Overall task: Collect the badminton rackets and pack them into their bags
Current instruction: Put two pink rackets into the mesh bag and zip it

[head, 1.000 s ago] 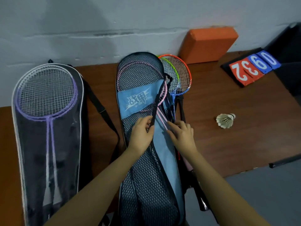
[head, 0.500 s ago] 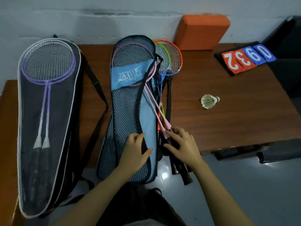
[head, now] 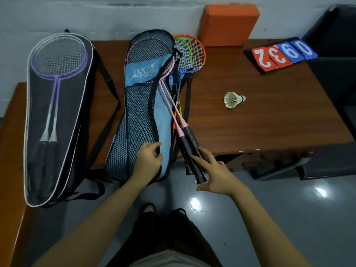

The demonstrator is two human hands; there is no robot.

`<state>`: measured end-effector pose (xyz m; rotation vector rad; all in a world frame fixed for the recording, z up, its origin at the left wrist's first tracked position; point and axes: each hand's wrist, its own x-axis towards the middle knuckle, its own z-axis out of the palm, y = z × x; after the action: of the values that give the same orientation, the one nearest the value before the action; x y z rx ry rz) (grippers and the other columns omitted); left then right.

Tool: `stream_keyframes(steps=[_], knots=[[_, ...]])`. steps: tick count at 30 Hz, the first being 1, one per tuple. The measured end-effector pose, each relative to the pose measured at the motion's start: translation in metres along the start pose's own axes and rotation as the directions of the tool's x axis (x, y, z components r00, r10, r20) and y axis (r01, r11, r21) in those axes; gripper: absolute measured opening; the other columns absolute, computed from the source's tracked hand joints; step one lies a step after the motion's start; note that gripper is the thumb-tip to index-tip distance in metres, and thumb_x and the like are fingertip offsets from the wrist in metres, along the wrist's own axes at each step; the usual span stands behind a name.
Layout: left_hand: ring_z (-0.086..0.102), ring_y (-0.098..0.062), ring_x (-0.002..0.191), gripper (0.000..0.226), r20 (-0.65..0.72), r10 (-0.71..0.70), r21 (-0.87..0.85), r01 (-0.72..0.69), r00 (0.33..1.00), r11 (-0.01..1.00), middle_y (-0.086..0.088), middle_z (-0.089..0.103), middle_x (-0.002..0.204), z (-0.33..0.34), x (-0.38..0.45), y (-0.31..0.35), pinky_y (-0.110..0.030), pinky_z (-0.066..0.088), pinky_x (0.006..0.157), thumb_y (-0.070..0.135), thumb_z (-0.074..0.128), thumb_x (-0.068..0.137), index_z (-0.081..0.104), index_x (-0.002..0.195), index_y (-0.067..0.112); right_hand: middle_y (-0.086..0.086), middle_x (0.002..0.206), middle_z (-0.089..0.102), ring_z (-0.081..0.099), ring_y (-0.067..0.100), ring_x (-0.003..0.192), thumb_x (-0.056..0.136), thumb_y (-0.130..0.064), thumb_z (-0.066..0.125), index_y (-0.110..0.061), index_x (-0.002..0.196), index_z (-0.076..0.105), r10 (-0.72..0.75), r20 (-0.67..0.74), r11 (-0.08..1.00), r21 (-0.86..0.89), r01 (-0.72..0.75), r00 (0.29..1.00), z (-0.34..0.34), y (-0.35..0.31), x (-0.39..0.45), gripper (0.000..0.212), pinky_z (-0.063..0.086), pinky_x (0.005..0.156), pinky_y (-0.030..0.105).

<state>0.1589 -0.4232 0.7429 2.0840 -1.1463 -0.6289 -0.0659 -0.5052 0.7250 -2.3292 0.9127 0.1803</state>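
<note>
Overhanging the near edge of the desk (head: 269, 120): the foot of the blue mesh bag (head: 142, 116) and the black grips of the pink rackets (head: 174, 110), both out over the grey floor (head: 289, 218). Beyond and right of the right-hand fingers (head: 207, 154), bare desk runs to the shuttlecock (head: 234, 99), with more open wood past it up to the score flip cards (head: 280, 54) at the far right corner. Orange block (head: 228, 25) against the wall behind.

Left hand (head: 147, 160): fingers curled, pinching the black trim of the mesh bag's opening near its lower end. Right hand (head: 215, 174): fingers spread and loosely open, lying along the bundled racket grips, thumb under the butt ends; touching, not clenched.

Pink racket heads sit inside the mesh bag's top; shafts slant out of the side opening toward the right-hand fingers. Orange-and-blue rackets (head: 192, 53) lie partly under the bag's far right side, heads exposed. Well left of the left-hand fingers, the black clear-front bag (head: 57, 120) holds two purple rackets (head: 57, 60), its foot also past the desk edge.
</note>
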Motion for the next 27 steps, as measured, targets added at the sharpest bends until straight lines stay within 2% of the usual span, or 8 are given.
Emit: stream_keyframes(steps=[3,7,11,14,17,20,24,27], knots=[[0.048,-0.018,0.072,0.037,-0.016,0.006,-0.04,-0.007,1.0,0.999,-0.011,0.048,0.085,-0.001,-0.008,0.0,-0.013,0.034,0.073,-0.005,0.062,0.08,0.06,0.116,-0.003,-0.02,0.153,-0.006,0.037,0.024,0.132,0.069,-0.04,0.08,-0.034,0.145,0.023,0.012,-0.009,0.999,0.043,-0.012,1.0,0.0,-0.005,0.0,0.095,0.026,0.104,0.058],[0.049,-0.014,0.069,0.037,-0.009,0.016,-0.119,-0.017,1.0,0.993,-0.007,0.047,0.087,-0.002,-0.01,0.006,-0.012,0.035,0.071,-0.002,0.064,0.081,0.06,0.117,0.0,-0.003,0.154,0.012,0.03,0.022,0.136,0.071,-0.031,0.081,-0.02,0.14,0.04,-0.037,-0.165,0.988,0.14,0.06,0.986,0.003,-0.021,0.001,0.081,0.035,0.106,0.051],[0.05,-0.003,0.067,0.037,0.012,-0.001,-0.19,0.004,1.0,0.982,-0.003,0.046,0.087,-0.003,-0.01,0.007,-0.004,0.036,0.07,0.001,0.064,0.083,0.059,0.119,0.004,-0.005,0.141,0.028,0.033,0.008,0.131,0.069,-0.027,0.082,-0.015,0.132,0.049,0.003,-0.36,0.928,0.349,0.132,0.933,0.003,-0.049,0.007,0.072,0.03,0.109,0.016],[0.059,-0.013,0.074,0.037,0.015,-0.046,-0.273,0.048,0.999,0.961,-0.01,0.055,0.096,-0.006,-0.009,0.009,-0.018,0.048,0.076,0.002,0.064,0.083,0.059,0.12,0.007,-0.003,0.131,0.04,0.04,0.002,0.121,0.063,-0.031,0.085,-0.013,0.124,0.053,0.069,-0.458,0.893,0.425,0.15,0.886,-0.001,-0.074,0.015,0.072,0.034,0.101,0.008],[0.065,-0.017,0.083,0.036,0.001,-0.142,-0.43,0.128,0.99,0.894,-0.01,0.063,0.102,-0.016,-0.008,0.009,-0.031,0.053,0.081,0.002,0.063,0.084,0.06,0.118,0.012,-0.003,0.121,0.042,0.041,-0.009,0.107,0.058,-0.027,0.088,-0.013,0.119,0.049,0.089,-0.475,0.871,0.464,0.163,0.875,0.0,-0.093,0.023,0.074,0.034,0.092,0.004],[0.064,0.0,0.073,0.037,-0.004,-0.174,-0.519,0.147,0.985,0.842,-0.003,0.067,0.096,-0.03,-0.008,0.009,-0.025,0.053,0.077,0.003,0.063,0.084,0.061,0.118,0.015,-0.002,0.114,0.04,0.041,-0.01,0.099,0.056,-0.024,0.09,-0.012,0.117,0.046,0.169,-0.457,0.85,0.516,0.105,0.873,0.007,-0.103,0.027,0.075,0.035,0.085,0.002],[0.065,-0.007,0.076,0.037,0.05,-0.178,-0.579,0.173,0.983,0.796,-0.015,0.065,0.107,-0.049,-0.002,0.012,-0.024,0.054,0.076,0.002,0.062,0.084,0.061,0.118,0.016,-0.003,0.107,0.043,0.046,-0.004,0.091,0.056,-0.026,0.09,-0.013,0.111,0.05,0.263,-0.439,0.805,0.591,0.056,0.859,0.008,-0.114,0.032,0.069,0.039,0.076,0.003],[0.066,-0.011,0.081,0.037,0.062,-0.158,-0.582,0.165,0.985,0.797,-0.015,0.065,0.109,-0.059,0.003,0.015,-0.021,0.055,0.073,0.002,0.062,0.084,0.06,0.119,0.015,-0.009,0.109,0.046,0.049,0.0,0.094,0.064,-0.023,0.085,-0.024,0.111,0.05,0.264,-0.401,0.747,0.66,0.077,0.877,0.007,-0.124,0.033,0.058,0.042,0.079,0.007]])
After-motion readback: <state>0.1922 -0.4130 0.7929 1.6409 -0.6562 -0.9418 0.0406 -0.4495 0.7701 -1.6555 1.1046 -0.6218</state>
